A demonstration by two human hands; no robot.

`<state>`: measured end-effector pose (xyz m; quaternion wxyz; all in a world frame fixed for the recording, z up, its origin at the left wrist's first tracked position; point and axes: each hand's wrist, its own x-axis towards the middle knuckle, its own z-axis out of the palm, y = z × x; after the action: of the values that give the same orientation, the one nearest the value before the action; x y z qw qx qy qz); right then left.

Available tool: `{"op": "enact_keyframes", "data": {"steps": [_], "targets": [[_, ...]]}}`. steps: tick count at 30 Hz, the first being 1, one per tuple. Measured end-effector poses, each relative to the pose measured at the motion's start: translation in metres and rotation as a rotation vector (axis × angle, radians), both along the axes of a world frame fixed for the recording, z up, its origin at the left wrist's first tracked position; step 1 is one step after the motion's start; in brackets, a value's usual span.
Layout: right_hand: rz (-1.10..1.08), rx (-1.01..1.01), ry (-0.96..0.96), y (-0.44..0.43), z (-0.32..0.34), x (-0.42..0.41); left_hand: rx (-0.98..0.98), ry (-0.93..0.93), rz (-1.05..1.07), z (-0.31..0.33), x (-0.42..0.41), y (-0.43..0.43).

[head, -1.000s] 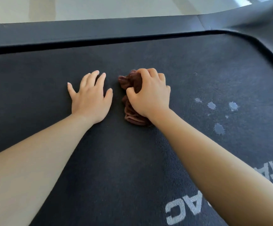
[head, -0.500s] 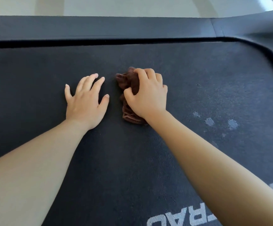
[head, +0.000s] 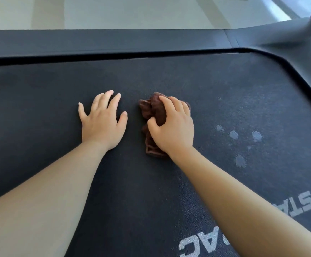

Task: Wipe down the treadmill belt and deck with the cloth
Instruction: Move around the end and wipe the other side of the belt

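A dark textured treadmill belt fills most of the head view. My right hand presses down on a bunched brown cloth near the belt's middle, fingers curled over it. My left hand lies flat on the belt just to the left of the cloth, fingers spread, holding nothing. The smooth dark deck rail runs along the far side of the belt and curves round at the right.
Several pale grey spots mark the belt to the right of my right hand. White printed lettering shows at the lower right. Beyond the deck rail lies a pale floor.
The camera view has shifted, so the belt spots and lettering sit differently in frame. Both hands and the cloth stay in nearly the same place on the belt.
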<state>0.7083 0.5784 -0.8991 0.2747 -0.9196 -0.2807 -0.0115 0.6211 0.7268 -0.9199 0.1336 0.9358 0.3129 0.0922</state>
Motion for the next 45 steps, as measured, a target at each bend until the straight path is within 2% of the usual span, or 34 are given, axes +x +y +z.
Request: {"op": "enact_keyframes", "data": {"steps": [8, 16, 24, 29, 37, 45], "targets": [[0.111, 0.037, 0.032, 0.038, 0.005, 0.045, 0.017, 0.058, 0.031, -0.002, 0.003, -0.001], [0.189, 0.051, -0.014, 0.05, -0.002, 0.058, 0.016, 0.103, 0.057, 0.004, 0.004, -0.004], [0.393, 0.031, -0.006, 0.124, -0.002, 0.104, 0.008, 0.112, 0.055, 0.003, 0.004, -0.004], [0.514, 0.003, -0.002, 0.138, 0.001, 0.117, -0.004, 0.112, 0.048, 0.003, 0.004, -0.004], [0.387, 0.028, -0.005, 0.071, 0.001, 0.082, -0.014, 0.085, 0.044, 0.002, 0.004, -0.005], [0.032, 0.03, 0.018, -0.056, 0.002, 0.001, 0.003, 0.047, 0.032, -0.004, 0.003, -0.001]]}}
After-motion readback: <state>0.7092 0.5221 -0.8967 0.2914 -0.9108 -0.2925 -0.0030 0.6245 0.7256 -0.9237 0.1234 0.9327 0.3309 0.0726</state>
